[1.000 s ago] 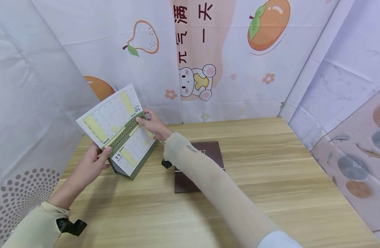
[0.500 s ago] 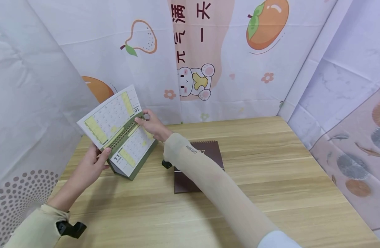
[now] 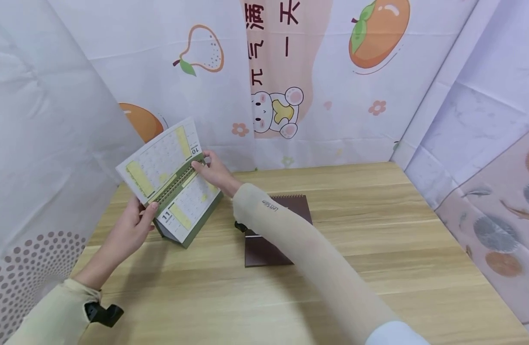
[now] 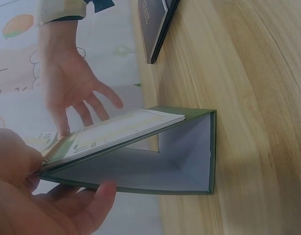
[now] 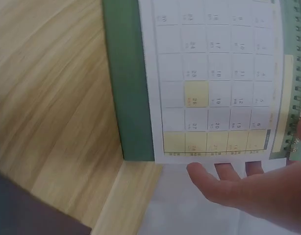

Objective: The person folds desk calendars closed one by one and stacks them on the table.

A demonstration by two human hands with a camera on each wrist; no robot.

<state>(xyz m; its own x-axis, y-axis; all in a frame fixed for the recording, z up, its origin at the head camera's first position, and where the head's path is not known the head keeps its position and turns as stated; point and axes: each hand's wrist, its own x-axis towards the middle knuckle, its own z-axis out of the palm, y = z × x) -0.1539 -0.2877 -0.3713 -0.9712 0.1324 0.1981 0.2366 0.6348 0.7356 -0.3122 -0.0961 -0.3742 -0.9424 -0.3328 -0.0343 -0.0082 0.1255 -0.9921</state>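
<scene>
1. Nearest this side of the table [image 3: 355, 215], the left hand [image 3: 128, 232] is curled round the near-left end of a green desk calendar [image 3: 193, 208], thumb over the front of the binding and fingers behind. Squeezing too hard there could, I'd say, buckle the cover at that corner.

2. To the right lies a brown spiral-bound book [image 3: 264, 251], partly hidden under the right sleeve [image 3: 303, 244]. If that forearm drops or swings, it may knock the book askew.

3. The calendar itself is at the table's left side, a tent with one end open towards the left wrist. I can't tell whether its base bears fully on the wood; if it doesn't, letting go unevenly could tip it.

4. The right hand [image 3: 217, 173] has the far end of the rings [image 3: 175, 184], its thumb on them and its other fingers fairly spread round the edge. A slip here could snag a page on the wire or let the raised top page [image 3: 163, 158] flop over.

5. The long axis follows those rings, slanting from near left to far right. Page 11 slopes down towards the near right; page 10, upside down from here, stands up behind, its outer edge towards the printed cloth [image 3: 342, 124] at the back.
</scene>
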